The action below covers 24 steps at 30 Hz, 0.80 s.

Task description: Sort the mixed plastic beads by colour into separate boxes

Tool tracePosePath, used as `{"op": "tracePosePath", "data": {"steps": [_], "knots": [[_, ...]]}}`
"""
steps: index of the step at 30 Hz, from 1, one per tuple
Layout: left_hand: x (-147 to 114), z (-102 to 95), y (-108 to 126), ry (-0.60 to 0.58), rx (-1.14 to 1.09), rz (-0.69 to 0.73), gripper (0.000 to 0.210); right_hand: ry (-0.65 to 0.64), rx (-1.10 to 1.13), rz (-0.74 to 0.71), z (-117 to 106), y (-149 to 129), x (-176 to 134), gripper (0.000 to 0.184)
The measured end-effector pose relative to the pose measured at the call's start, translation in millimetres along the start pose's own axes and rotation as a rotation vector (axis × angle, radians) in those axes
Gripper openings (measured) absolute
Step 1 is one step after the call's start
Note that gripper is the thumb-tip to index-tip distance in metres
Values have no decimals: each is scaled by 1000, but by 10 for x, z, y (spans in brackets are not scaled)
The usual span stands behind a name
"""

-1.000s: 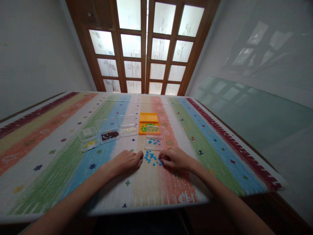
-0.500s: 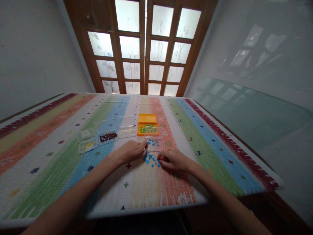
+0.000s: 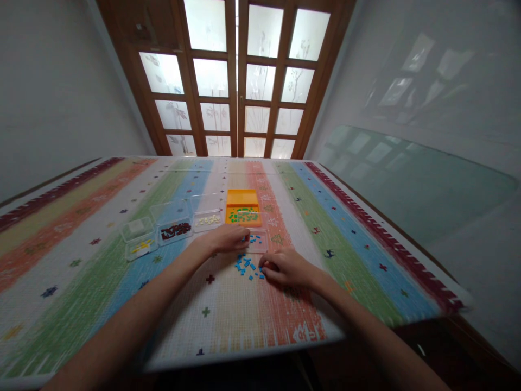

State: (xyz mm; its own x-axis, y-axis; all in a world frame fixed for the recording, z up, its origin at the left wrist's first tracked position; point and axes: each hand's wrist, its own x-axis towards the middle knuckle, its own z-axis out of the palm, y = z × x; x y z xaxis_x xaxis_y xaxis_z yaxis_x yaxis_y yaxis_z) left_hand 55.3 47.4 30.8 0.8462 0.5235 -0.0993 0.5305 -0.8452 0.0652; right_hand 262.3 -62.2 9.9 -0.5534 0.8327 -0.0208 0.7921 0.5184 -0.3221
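Observation:
Loose blue pieces (image 3: 246, 265), small and blocky, lie scattered on the striped tablecloth. Just behind them stands a clear plastic box (image 3: 265, 241) with a few blue pieces inside. My left hand (image 3: 231, 238) is over the box's left side, fingers pinched together; whatever they hold is too small to make out. On the right edge of the scattered pieces rests my right hand (image 3: 287, 267), its thumb and fingers curled together by a blue piece. Its fingertips are partly hidden, so I cannot tell what is between them.
Behind the clear box is an open orange box (image 3: 242, 196) with green pieces. To the left stand open clear boxes with cream pieces (image 3: 207, 220), dark red pieces (image 3: 176, 231) and yellow pieces (image 3: 141, 247). The tablecloth (image 3: 171, 320) ends at the table's near edge.
My left hand has moved from the front left corner of the clear box to over its left side. My right hand has stayed by the loose blue pieces. The view has shifted slightly.

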Motion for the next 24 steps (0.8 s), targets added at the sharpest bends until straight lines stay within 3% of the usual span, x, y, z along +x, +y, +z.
{"op": "tracePosePath", "data": {"steps": [11, 17, 24], "knots": [[-4, -27, -68, -4, -88, -34, 21, 27, -71, -30, 17, 46, -10, 24], [-62, -52, -86, 57, -209, 7, 25, 61, -160, -4, 81, 46, -8, 25], [-247, -63, -98, 221, -327, -44, 30, 33, -148, 12, 65, 42, -13, 24]]}}
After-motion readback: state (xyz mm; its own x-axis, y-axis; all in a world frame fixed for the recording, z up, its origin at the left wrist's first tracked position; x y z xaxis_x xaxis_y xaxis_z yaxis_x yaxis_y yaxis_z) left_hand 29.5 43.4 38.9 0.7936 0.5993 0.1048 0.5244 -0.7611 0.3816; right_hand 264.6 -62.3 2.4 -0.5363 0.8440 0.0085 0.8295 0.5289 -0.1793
